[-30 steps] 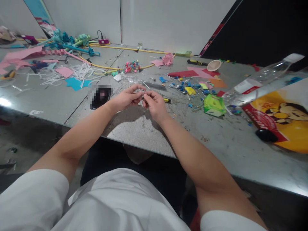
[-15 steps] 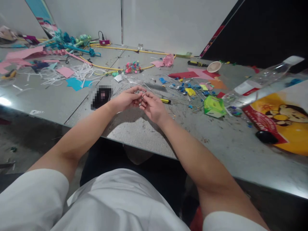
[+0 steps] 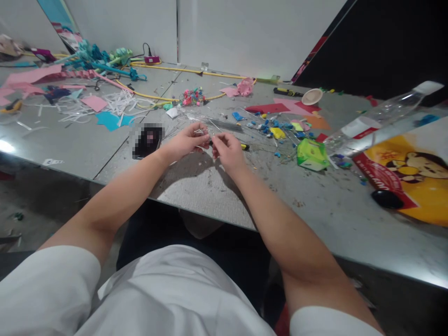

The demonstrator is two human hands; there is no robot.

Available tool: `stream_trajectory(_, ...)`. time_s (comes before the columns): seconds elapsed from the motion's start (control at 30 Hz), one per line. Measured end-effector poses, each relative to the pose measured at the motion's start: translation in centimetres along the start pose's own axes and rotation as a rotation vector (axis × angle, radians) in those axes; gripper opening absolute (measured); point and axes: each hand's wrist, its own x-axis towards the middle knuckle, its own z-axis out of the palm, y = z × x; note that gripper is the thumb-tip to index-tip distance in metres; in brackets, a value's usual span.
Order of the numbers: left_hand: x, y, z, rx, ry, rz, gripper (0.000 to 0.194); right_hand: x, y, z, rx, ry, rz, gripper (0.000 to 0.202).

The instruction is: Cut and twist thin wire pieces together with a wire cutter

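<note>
Over the grey table point(image 3: 196, 182), my left hand point(image 3: 191, 141) pinches something thin and wire-like, too small to make out fully. Close beside it on the right, my right hand point(image 3: 226, 148) has its fingers pressed together at the same spot; what they hold is too small to name. Thin metal wires point(image 3: 224, 125) lie behind my hands. A yellow and black cutter point(image 3: 244, 146) lies partly hidden behind my right hand. To the left of my left hand is a dark, pixelated object point(image 3: 148, 141).
Blue and yellow bits point(image 3: 276, 133), a green packet point(image 3: 311, 154), a clear bottle point(image 3: 388, 114) and a yellow-red bag point(image 3: 416, 172) are on the right. Paper strips point(image 3: 119, 103) and blue paper point(image 3: 114, 121) lie left. A yellow cable point(image 3: 168, 69) runs behind.
My hands have moved slightly apart; their fingertips were together before. My right hand has shifted a little to the right, and its fingers are more closed.
</note>
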Motion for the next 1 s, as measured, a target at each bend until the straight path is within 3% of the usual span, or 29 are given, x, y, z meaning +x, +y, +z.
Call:
stream_trajectory(0.17,0.1,0.3,0.4,0.064,0.021,0.04,0.038,-0.6,-0.4,-0.1,-0.146,0.011,-0.218,0.055)
stream_trajectory(0.37,0.4,0.1,0.6,0.152,0.024,0.141,0.04,-0.7,-0.5,0.0,-0.185,0.049,-0.277,0.04)
stream_trajectory(0.5,0.3,0.1,0.6,0.166,0.009,0.136,0.041,-0.5,0.1,0.1,-0.166,0.054,-0.231,0.035)
stream_trajectory(0.73,0.7,-0.4,-0.1,0.095,0.012,0.068,0.042,-0.4,-0.2,-0.4,-0.137,-0.047,-0.176,0.036)
stream_trajectory(1.0,1.3,-0.7,-1.7,0.106,-0.155,0.031,0.04,0.5,-2.1,-3.1,-0.325,-0.262,-0.211,0.027)
